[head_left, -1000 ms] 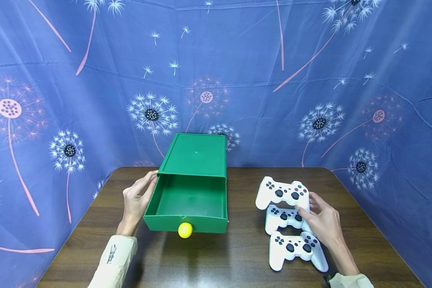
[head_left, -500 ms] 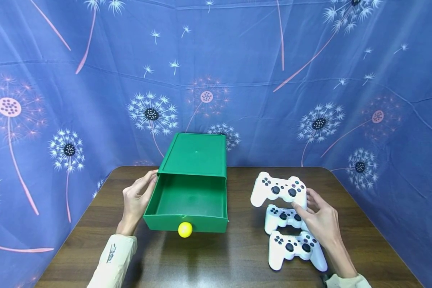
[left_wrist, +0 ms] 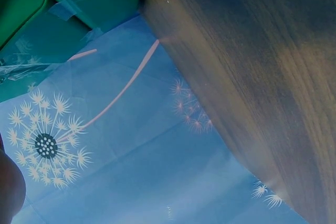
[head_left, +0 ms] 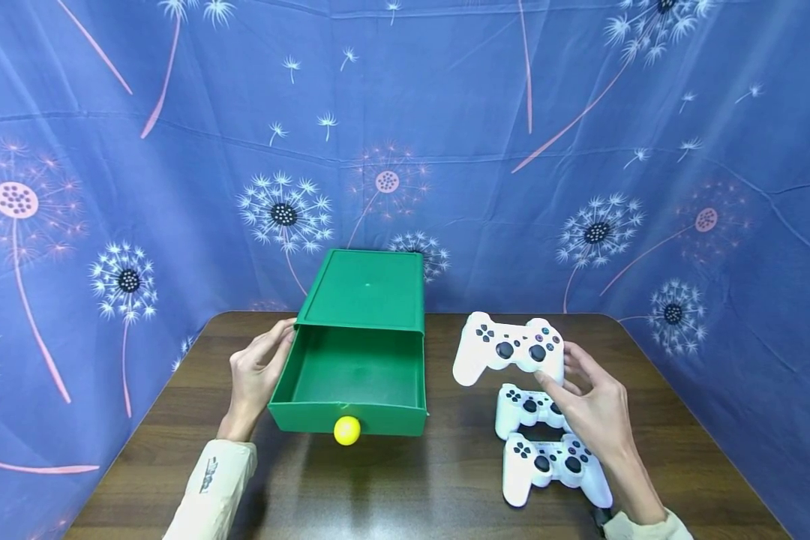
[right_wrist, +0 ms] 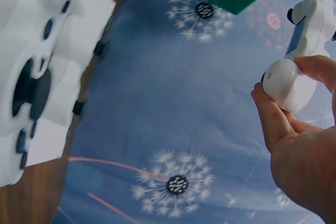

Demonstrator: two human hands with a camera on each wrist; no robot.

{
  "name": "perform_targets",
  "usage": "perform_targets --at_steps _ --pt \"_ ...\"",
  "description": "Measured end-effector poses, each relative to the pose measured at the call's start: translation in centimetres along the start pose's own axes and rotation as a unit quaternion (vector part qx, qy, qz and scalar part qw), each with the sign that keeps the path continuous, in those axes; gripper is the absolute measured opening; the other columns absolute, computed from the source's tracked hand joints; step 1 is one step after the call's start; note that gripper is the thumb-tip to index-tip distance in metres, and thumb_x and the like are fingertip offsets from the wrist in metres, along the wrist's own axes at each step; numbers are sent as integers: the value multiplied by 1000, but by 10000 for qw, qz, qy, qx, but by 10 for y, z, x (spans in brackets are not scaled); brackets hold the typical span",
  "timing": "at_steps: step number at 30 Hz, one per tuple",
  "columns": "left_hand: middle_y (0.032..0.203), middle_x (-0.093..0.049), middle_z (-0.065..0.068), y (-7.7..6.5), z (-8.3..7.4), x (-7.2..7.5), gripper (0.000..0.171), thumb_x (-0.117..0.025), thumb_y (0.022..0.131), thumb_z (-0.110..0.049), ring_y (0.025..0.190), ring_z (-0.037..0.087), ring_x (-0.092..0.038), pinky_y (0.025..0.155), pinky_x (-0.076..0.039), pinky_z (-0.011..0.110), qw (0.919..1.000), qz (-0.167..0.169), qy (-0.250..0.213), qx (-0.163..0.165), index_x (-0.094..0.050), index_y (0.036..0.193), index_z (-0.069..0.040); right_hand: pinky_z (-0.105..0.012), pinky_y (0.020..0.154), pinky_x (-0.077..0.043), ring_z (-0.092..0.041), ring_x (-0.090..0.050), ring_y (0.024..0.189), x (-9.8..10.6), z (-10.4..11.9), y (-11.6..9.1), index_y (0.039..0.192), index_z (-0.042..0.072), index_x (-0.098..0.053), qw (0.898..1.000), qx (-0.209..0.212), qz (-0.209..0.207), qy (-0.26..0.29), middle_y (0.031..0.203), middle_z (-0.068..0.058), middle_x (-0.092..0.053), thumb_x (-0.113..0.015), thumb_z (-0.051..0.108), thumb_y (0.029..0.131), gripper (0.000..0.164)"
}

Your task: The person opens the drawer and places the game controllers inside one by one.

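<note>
A white game controller (head_left: 511, 346) is in my right hand (head_left: 597, 401); thumb and fingers pinch its right grip. The right wrist view shows that pinch on the controller's rounded end (right_wrist: 291, 85), held up off the table. Two more white controllers, a middle one (head_left: 526, 409) and a front one (head_left: 555, 469), lie below it on the table, the middle one partly hidden by my right hand. My left hand (head_left: 255, 375) touches the left side of a green box (head_left: 371, 289) with its fingertips. The box's drawer (head_left: 351, 418) is pulled out, with a yellow round knob (head_left: 347, 430) on its front.
Brown wooden table (head_left: 459, 487) carries everything. Behind and beside it hangs a blue dandelion-print cloth (head_left: 486, 225). Clear tape (left_wrist: 65, 9) shows on the green box in the left wrist view.
My right hand has lifted the top controller and moved it left and farther back, away from the other two. My left hand and the green box stay in place.
</note>
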State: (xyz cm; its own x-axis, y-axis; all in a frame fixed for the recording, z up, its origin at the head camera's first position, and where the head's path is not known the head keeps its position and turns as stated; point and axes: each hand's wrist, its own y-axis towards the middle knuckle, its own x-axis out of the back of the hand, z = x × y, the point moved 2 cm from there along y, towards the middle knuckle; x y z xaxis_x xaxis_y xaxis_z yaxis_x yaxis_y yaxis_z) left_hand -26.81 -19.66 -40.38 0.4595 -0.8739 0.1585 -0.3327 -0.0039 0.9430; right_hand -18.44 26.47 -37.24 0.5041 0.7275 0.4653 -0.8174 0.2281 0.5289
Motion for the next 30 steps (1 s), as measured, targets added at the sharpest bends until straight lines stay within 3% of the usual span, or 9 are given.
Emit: perform_targets --at_steps 5,8,18,30 --pt "109 -75 22 0 0 0 52 -74 74 30 95 30 -75 90 -53 17 10000 -22 -17 -7 -74 120 5 -12 83 -50 6 -61 98 -2 13 -2 134 -4 -63 9996 165 34 216 114 -20 -71 -83 -4 83 54" --pt "107 -75 23 -1 1 0 52 -74 74 30 95 28 -75 91 -53 17 10000 -38 -23 -8 -74 120 6 -12 82 -51 11 -59 96 -3 20 -3 134 -6 -63 9988 321 102 365 113 -21 -71 -83 -7 82 56" --pt "108 -75 22 -1 1 0 53 -74 72 31 98 21 -75 90 -52 16 9999 -91 -44 -37 -73 119 7 -15 81 -54 1 -66 95 -15 42 -7 135 -5 -63 9949 432 497 761 111 -20 -73 -84 -6 83 56" --pt "108 -75 22 -1 1 -1 53 -74 71 32 99 18 -74 90 -53 16 9999 -100 -52 -63 -73 119 8 -38 83 -60 -27 -72 101 -29 56 -12 133 0 -66 9915 298 933 862 109 -15 -75 -84 1 85 51"
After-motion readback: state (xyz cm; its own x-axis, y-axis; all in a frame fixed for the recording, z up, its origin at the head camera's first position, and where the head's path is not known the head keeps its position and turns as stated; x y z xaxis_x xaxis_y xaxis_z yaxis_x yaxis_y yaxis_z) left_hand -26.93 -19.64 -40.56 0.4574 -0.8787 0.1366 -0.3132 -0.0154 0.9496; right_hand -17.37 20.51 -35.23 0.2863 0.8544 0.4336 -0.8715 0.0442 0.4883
